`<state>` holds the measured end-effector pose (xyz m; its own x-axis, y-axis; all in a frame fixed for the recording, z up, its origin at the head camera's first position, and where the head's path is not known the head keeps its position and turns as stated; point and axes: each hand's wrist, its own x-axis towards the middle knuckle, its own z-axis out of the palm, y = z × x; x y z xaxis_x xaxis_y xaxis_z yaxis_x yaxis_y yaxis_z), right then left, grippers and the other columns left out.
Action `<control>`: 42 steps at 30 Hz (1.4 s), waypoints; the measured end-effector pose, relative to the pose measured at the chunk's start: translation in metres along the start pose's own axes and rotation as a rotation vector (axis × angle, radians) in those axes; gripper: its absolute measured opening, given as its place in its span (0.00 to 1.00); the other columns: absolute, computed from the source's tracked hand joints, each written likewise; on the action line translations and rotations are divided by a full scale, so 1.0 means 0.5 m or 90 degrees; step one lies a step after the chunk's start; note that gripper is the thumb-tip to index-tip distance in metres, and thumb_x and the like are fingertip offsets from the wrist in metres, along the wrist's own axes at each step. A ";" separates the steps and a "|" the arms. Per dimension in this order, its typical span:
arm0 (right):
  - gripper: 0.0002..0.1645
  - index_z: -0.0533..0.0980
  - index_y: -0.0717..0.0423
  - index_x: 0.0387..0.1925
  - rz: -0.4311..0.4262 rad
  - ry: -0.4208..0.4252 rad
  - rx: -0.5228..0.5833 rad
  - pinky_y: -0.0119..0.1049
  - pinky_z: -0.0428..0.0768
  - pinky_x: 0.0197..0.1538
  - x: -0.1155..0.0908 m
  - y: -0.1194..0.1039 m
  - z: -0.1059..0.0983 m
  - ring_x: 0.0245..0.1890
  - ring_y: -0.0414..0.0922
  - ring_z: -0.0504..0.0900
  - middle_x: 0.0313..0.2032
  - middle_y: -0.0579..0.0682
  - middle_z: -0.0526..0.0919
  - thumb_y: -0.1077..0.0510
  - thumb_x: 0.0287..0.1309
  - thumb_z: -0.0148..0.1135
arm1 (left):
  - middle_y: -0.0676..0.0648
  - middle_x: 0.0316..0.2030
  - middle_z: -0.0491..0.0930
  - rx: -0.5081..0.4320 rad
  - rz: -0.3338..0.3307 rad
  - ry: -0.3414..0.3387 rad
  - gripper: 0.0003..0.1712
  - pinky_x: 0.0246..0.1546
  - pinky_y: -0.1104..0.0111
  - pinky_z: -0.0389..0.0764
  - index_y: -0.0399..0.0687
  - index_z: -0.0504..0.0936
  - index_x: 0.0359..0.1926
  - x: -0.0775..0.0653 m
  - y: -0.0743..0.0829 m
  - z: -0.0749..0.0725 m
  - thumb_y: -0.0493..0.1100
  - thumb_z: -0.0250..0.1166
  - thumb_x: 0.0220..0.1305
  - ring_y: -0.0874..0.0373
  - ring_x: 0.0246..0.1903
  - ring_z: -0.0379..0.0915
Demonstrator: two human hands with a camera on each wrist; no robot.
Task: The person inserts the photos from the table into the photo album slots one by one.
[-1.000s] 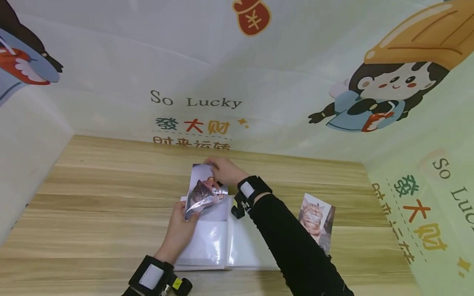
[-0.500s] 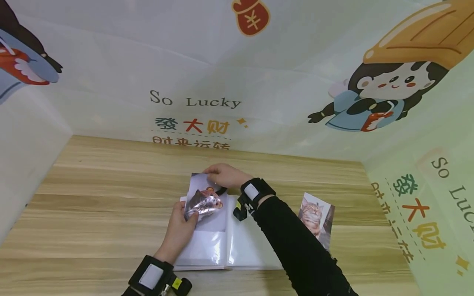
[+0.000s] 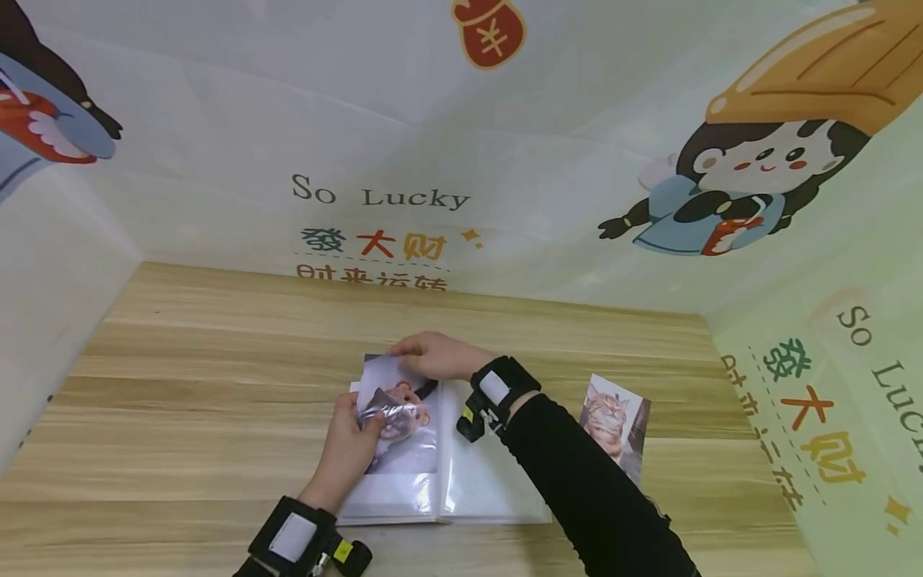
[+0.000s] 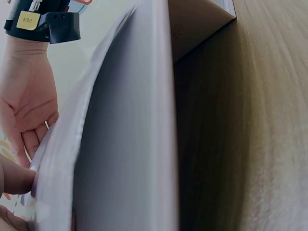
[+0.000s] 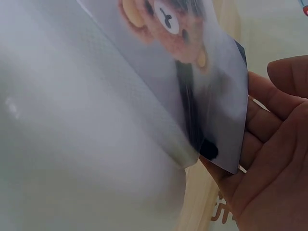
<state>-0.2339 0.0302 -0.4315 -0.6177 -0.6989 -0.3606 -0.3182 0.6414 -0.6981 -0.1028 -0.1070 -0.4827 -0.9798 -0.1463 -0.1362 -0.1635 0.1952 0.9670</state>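
Note:
A photo album (image 3: 497, 481) with clear pockets lies spread out on the table. Over its left page stands a photo of a cat and a teddy bear (image 3: 407, 401), its lower part behind a clear pocket and its top edge sticking out. My right hand (image 3: 443, 357) holds that photo at the top right corner; in the right wrist view several fingers of the right hand (image 5: 269, 139) lie behind the edge. At the page's left side my left hand (image 3: 349, 445) pinches the pocket and photo edge, thumb on top. The left wrist view shows the raised page (image 4: 125, 125) from its side.
A second cat photo (image 3: 613, 425) lies right of the album, partly covered by the right sleeve (image 3: 584, 481). Printed cloth walls (image 3: 231, 160) enclose the wooden table (image 3: 216, 385) at the back and sides.
My right hand has moved down toward the album with the photo, so more of it sits behind the pocket. The left hand has stayed nearly still at the page's left edge.

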 end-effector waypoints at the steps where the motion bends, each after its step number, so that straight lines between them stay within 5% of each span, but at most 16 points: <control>1: 0.22 0.70 0.57 0.58 -0.001 -0.002 0.000 0.34 0.63 0.59 -0.001 0.000 0.001 0.59 0.46 0.67 0.58 0.53 0.72 0.60 0.64 0.46 | 0.23 0.44 0.71 0.001 0.002 0.001 0.19 0.45 0.57 0.70 0.21 0.57 0.51 0.000 -0.001 0.000 0.25 0.50 0.59 0.43 0.44 0.70; 29: 0.26 0.69 0.54 0.60 -0.010 0.005 -0.031 0.30 0.68 0.53 -0.041 0.004 0.047 0.47 0.39 0.72 0.56 0.50 0.74 0.62 0.58 0.52 | 0.27 0.48 0.70 -0.009 -0.018 0.004 0.21 0.47 0.57 0.69 0.24 0.57 0.52 0.001 0.003 0.007 0.27 0.50 0.59 0.44 0.46 0.69; 33: 0.29 0.65 0.55 0.63 -0.033 0.009 -0.042 0.33 0.64 0.59 -0.047 0.015 0.051 0.55 0.42 0.69 0.60 0.52 0.69 0.59 0.59 0.53 | 0.26 0.47 0.70 -0.002 -0.003 0.014 0.21 0.45 0.57 0.70 0.23 0.58 0.52 0.002 0.002 0.006 0.26 0.51 0.58 0.44 0.45 0.69; 38: 0.34 0.56 0.56 0.67 -0.037 0.101 -0.056 0.46 0.47 0.66 -0.068 0.052 0.045 0.68 0.53 0.48 0.67 0.59 0.53 0.54 0.62 0.52 | 0.25 0.47 0.70 0.031 0.004 0.037 0.22 0.48 0.54 0.68 0.22 0.59 0.51 0.015 -0.001 -0.008 0.27 0.53 0.57 0.40 0.47 0.68; 42: 0.41 0.47 0.53 0.70 0.051 0.218 -0.012 0.55 0.40 0.64 -0.106 0.102 0.023 0.68 0.56 0.37 0.69 0.60 0.41 0.50 0.62 0.53 | 0.24 0.49 0.68 0.058 -0.018 0.036 0.23 0.52 0.51 0.65 0.21 0.59 0.53 0.024 -0.004 -0.028 0.28 0.53 0.57 0.37 0.51 0.65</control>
<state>-0.2093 0.0964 -0.4552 -0.8459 -0.5008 -0.1834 -0.2694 0.6980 -0.6634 -0.1128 -0.1227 -0.4831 -0.9671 -0.2069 -0.1484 -0.2035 0.2779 0.9388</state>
